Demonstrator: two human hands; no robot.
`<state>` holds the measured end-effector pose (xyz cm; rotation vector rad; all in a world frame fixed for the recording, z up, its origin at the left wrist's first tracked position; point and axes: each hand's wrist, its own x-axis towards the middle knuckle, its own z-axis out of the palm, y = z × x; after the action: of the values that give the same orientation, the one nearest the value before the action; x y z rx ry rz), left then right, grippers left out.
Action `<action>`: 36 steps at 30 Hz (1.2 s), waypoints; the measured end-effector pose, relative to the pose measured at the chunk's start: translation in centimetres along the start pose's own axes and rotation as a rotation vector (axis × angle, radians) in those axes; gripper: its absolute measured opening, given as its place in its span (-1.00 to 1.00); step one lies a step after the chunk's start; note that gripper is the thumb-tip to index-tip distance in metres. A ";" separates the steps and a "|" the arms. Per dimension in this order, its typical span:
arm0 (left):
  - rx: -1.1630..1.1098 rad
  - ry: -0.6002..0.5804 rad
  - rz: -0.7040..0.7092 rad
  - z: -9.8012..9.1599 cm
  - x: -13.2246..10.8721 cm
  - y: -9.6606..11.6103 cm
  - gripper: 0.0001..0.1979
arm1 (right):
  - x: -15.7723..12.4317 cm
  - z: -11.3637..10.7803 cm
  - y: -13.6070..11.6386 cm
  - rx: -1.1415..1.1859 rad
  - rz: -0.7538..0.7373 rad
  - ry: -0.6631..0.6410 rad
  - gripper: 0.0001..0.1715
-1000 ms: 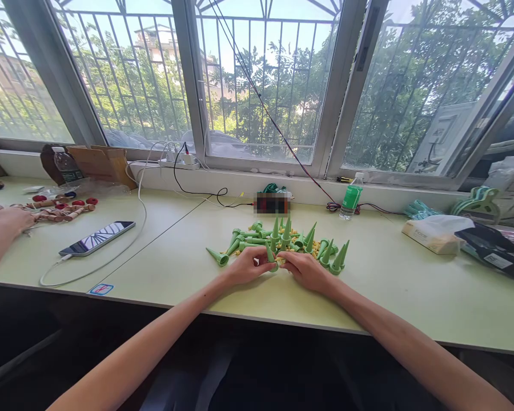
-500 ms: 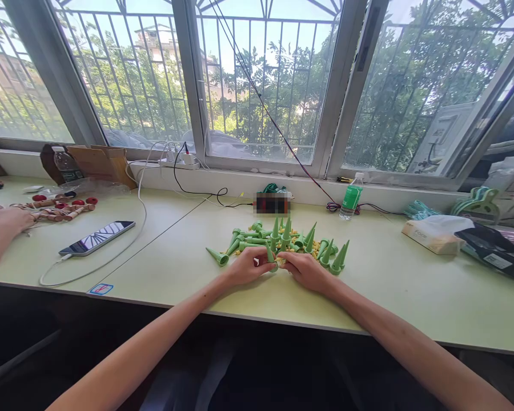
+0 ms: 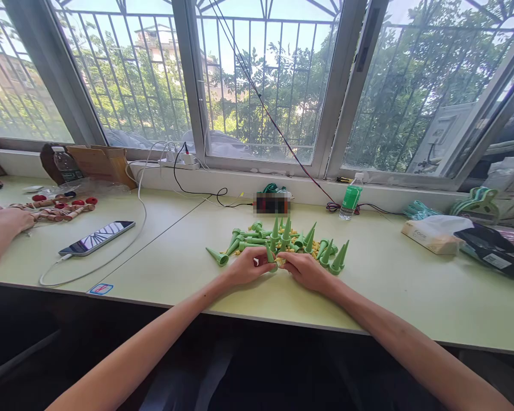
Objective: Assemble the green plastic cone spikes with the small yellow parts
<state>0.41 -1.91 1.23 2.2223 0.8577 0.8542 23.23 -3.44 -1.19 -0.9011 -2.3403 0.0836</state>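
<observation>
Pale tabletop (image 3: 411, 297), left hand (image 3: 246, 265) pinching a green cone (image 3: 270, 256) near the front edge, right hand (image 3: 306, 271) beside it, grip unclear; looks like upright cones (image 3: 339, 258) are sorted, loose cones (image 3: 217, 256) left.

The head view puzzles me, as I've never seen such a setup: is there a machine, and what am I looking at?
No machine: these are a person's two bare hands. The camera is worn on their head, looking forward and down, so their arms enter from below.

The left hand holds a green cone, point up. The right hand has its fingertips close beside it; what they grip is too small to tell.

Just beyond, on the pale table, are more green cones, some upright, among small yellow pieces. Farther left lie a phone and, near another person's hand, red balls. To the right stands a bottle.
</observation>
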 end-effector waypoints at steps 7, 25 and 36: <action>0.007 -0.006 0.003 0.0 0.0 -0.2 -0.81 | 0.0 -0.2 -0.3 -0.004 0.016 -0.006 -0.70; 0.014 -0.008 -0.006 0.0 0.0 -0.2 -0.80 | 0.0 -0.2 -0.3 -0.009 0.017 -0.016 -0.71; 0.018 -0.007 -0.007 0.0 -0.1 -0.1 -0.81 | 0.1 -0.2 -0.3 -0.011 0.020 -0.027 -0.71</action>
<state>0.34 -1.89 1.16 2.2349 0.8727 0.8386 23.15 -3.67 -0.87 -0.9343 -2.3589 0.0918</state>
